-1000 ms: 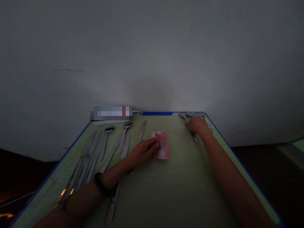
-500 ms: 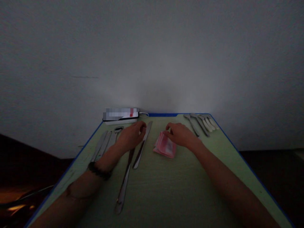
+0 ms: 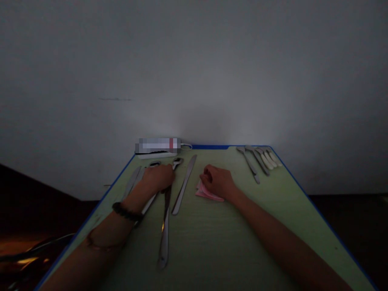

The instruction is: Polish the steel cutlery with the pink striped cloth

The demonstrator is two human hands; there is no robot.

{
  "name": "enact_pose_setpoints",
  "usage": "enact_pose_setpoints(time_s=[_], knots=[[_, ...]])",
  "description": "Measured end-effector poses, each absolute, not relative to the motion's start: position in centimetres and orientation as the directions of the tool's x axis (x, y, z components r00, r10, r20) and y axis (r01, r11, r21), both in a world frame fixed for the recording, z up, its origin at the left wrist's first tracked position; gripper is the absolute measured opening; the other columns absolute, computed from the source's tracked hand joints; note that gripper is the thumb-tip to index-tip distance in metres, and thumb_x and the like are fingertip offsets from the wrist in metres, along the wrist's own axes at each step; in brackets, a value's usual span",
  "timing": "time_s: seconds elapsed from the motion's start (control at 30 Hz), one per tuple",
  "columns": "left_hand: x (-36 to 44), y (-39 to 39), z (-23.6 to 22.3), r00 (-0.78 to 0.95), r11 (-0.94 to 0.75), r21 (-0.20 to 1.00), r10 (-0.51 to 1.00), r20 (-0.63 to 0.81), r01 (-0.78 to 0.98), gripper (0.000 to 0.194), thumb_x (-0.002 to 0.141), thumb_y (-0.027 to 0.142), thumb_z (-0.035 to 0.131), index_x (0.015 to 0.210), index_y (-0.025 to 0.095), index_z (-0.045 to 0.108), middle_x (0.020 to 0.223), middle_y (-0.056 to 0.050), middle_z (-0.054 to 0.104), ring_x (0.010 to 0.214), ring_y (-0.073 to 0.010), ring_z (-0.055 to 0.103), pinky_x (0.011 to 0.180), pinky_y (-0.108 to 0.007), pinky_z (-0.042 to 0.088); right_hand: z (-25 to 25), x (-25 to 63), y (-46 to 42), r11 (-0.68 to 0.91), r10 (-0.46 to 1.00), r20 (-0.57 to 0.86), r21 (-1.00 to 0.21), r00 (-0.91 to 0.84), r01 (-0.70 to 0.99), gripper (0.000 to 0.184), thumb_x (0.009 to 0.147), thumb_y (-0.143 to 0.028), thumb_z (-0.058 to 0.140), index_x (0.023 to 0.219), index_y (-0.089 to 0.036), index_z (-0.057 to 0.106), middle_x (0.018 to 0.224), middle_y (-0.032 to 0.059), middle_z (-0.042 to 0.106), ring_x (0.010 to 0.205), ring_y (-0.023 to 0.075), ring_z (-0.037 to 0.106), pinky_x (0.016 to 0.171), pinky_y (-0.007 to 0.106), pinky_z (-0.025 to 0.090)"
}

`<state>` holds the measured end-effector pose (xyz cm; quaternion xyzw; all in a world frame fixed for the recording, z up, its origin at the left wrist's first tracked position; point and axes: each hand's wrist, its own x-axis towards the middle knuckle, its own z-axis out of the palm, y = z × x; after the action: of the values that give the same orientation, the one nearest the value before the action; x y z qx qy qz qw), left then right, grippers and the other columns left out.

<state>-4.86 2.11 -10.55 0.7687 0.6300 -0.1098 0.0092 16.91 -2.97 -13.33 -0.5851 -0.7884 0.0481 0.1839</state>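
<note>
Right hand (image 3: 218, 181), perhaps gripping cloth (image 3: 209, 195), sits well inside table edges (image 3: 209, 147).

The left hand (image 3: 159, 178) hides some cutlery (image 3: 164, 244), and the right hand (image 3: 218, 180) covers much of the pink cloth (image 3: 209, 195).

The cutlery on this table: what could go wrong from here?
The left hand is right beside a spoon and might knock it. The right hand is at the pink cloth, which could bunch up. The pale-handled cutlery lies near the edge of the table, so a nudge might push it off.
</note>
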Motion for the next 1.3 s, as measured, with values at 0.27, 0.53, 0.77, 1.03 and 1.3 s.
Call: enact_pose_setpoints(time_s=[0.27,0.53,0.77,1.03,1.3], knots=[[-3.0,-0.2,-9.2,0.289,-0.297,-0.119,0.954,-0.082,0.947,0.033,0.082,0.027,0.038,0.087,0.009,0.065,0.086,-0.023,0.068,0.085,-0.0362,0.064,0.07,-0.046,0.047,-13.4,16.6,-3.0,0.197,0.969,0.202,-0.304,-0.139,0.932,0.029,0.089,-0.04,0.034,0.098,-0.022,0.055,0.087,0.0026,0.067,0.077,0.015,0.06,0.065,0.026,0.035],[0.1,-3.4,-12.1,0.384,-0.384,-0.006,0.924,0.003,0.924,0.036,0.091,0.035,0.027,0.098,0.013,0.055,0.08,-0.014,0.068,0.07,-0.0245,0.066,0.061,-0.032,0.046,-13.7,17.1,-4.0,0.14,0.972,0.226,-0.301,-0.072,0.943,0.03,0.09,-0.041,0.032,0.099,-0.023,0.055,0.086,0.0028,0.066,0.077,0.0158,0.06,0.065,0.026,0.035],[-1.6,-4.5,-12.7,0.506,-0.509,0.034,0.86,0.061,0.86,0.032,0.093,0.034,0.026,0.097,0.016,0.052,0.078,-0.01,0.069,0.068,-0.0227,0.065,0.063,-0.031,0.044,-13.5,17.5,-4.8,0.129,0.973,0.224,-0.311,-0.059,0.942,0.027,0.089,-0.039,0.036,0.099,-0.024,0.055,0.089,0.0021,0.067,0.078,0.0161,0.06,0.065,0.026,0.035],[-3.0,-2.5,-11.9,0.624,-0.632,0.041,0.772,0.117,0.774,0.026,0.09,0.031,0.033,0.087,0.017,0.054,0.074,-0.006,0.065,0.072,-0.0193,0.062,0.069,-0.029,0.043,-13.2,17.6,-4.6,0.139,0.976,0.207,-0.318,-0.074,0.938,0.027,0.089,-0.038,0.035,0.098,-0.023,0.056,0.087,0.0025,0.067,0.076,0.016,0.061,0.064,0.026,0.035],[-3.5,-1.8,-11.8,0.49,-0.5,-0.011,0.843,0.222,0.866,0.027,0.089,0.036,0.037,0.086,0.016,0.055,0.088,-0.011,0.062,0.09,-0.0234,0.057,0.081,-0.035,0.041,-13.6,17.6,-4.3,0.155,0.97,0.228,-0.32,-0.083,0.935,0.026,0.089,-0.038,0.035,0.096,-0.024,0.056,0.083,0.0007,0.067,0.071,0.0154,0.061,0.06,0.026,0.033]])
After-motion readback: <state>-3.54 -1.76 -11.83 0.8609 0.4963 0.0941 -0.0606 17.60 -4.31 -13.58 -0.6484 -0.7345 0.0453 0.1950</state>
